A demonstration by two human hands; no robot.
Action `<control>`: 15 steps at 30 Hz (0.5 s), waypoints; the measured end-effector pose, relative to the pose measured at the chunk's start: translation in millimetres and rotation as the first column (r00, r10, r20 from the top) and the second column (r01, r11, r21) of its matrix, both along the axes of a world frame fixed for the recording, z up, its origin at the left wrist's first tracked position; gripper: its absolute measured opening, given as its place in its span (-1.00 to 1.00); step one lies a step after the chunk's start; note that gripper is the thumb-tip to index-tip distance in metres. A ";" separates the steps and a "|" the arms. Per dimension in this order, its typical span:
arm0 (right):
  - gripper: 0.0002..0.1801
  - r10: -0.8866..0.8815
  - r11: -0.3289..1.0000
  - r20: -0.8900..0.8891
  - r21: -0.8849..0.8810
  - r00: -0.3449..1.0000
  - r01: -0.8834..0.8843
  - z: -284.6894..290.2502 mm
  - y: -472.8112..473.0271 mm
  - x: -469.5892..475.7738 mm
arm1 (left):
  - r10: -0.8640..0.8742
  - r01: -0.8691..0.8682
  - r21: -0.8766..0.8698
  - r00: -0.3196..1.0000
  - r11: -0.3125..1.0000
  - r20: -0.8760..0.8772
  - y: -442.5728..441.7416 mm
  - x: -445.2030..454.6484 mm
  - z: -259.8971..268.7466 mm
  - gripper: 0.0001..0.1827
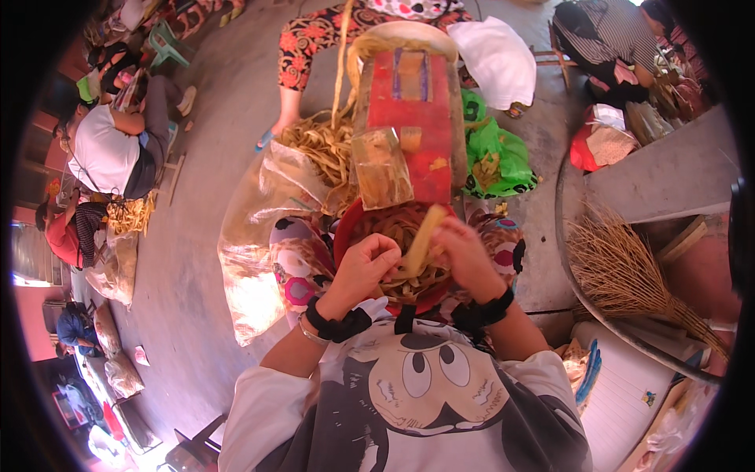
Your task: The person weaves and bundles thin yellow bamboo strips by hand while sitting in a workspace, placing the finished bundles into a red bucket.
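A pale yellow, flat plant-fibre strip (423, 239) stretches between my two hands over a red plastic basin (344, 239) in my lap. The fingers of my left hand (370, 262) are closed at its lower end. My right hand (461, 248) grips its upper part and is slightly blurred. Beneath both hands, more curled strips (413, 286) lie in the basin. Just beyond its rim is a long red board (377, 106), with a clear plastic packet (382, 171) of brownish contents on its near end.
Left of the board, loose strips (321, 141) spill over a translucent sack (253, 236). A green plastic bag (498, 150) lies right of it. Another person's patterned trouser leg (298, 50) is at the far end. A twig broom (625, 265) and a curved hose (563, 236) are at right.
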State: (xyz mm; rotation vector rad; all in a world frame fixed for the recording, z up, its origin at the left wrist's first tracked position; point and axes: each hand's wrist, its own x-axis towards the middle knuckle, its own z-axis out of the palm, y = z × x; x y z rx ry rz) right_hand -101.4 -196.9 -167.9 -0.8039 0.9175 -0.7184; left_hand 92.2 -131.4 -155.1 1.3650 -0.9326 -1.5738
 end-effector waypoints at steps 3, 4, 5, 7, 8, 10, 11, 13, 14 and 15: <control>-0.91 -0.258 0.964 0.334 0.026 0.907 0.264 -9.6 -38.8 -43.6 | -0.019 0.019 0.013 0.999 1.000 0.047 3.4 0.3 3.4 -0.89; -0.89 -0.371 0.929 0.296 0.098 0.880 0.358 -6.6 -50.0 -52.5 | -0.029 0.028 0.019 0.997 0.999 0.070 4.7 -0.1 4.4 -0.89; -0.87 -0.477 0.879 0.250 0.164 0.843 0.448 -3.0 -56.0 -57.6 | -0.043 0.044 -0.009 0.995 0.999 0.096 6.2 -0.6 3.0 -0.89; -0.82 -0.348 0.936 0.205 0.122 0.915 0.329 1.5 -51.6 -50.6 | -0.060 0.069 -0.060 0.988 0.996 0.145 9.1 -2.7 -2.0 -0.87; -0.79 -0.279 0.959 0.181 0.103 0.943 0.264 3.6 -47.9 -44.6 | -0.069 0.085 -0.097 0.985 0.992 0.160 7.7 -4.8 -1.7 -0.86; -0.74 -0.094 0.995 0.176 0.051 0.980 0.086 6.8 -32.6 -32.6 | -0.088 0.118 -0.160 0.979 0.980 0.187 3.9 -11.6 3.7 -0.84; -0.72 0.005 1.000 0.173 0.026 0.985 -0.009 9.1 -24.2 -25.3 | -0.057 0.095 -0.190 0.980 0.977 0.192 2.0 -15.1 5.3 -0.83; -0.72 0.112 0.993 0.045 -0.043 0.993 -0.110 19.0 -8.9 -12.8 | 0.007 0.047 -0.251 0.978 0.967 0.208 -1.9 -21.5 9.9 -0.82; -0.72 0.161 0.983 0.000 -0.093 0.987 -0.160 18.3 -3.3 -8.1 | 0.037 0.039 -0.295 0.968 0.955 0.248 -2.7 -23.5 13.7 -0.82; -0.72 0.201 0.968 -0.051 -0.141 0.978 -0.207 18.6 1.1 -4.3 | 0.063 0.038 -0.340 0.957 0.940 0.282 -3.8 -25.9 17.9 -0.82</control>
